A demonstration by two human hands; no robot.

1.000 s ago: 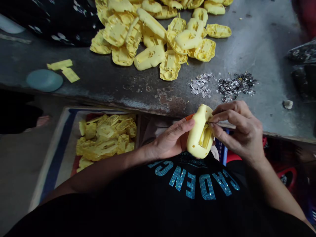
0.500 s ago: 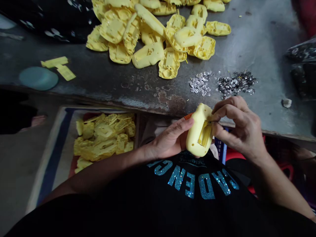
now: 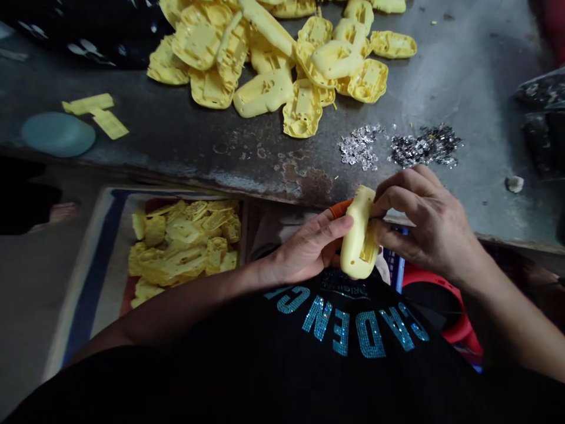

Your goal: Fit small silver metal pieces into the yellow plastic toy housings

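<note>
My left hand (image 3: 311,244) is closed around a yellow plastic housing (image 3: 356,241), thumb on its smooth outer face. An orange band wraps one of its fingers. The housing is held upright, its long slot turned toward my right hand (image 3: 417,212). That hand's thumb and fingers pinch together at the slot's upper end; whatever they hold is hidden behind the fingertips. On the table just beyond lie a pile of small shiny clear pieces (image 3: 359,147) and a darker pile of small metal pieces (image 3: 426,146).
Yellow housings (image 3: 265,94) are heaped at the back of the grey table (image 3: 176,135). A round bluish disc (image 3: 58,134) and flat yellow pieces (image 3: 110,123) lie at left. Below stands a box (image 3: 92,265) of yellow parts. Dark plastic bags (image 3: 545,135) are at right.
The housing has turned in my left hand, its slot now facing more to the right. My right fingers have closed in further over the slot. The view has shifted slightly.
</note>
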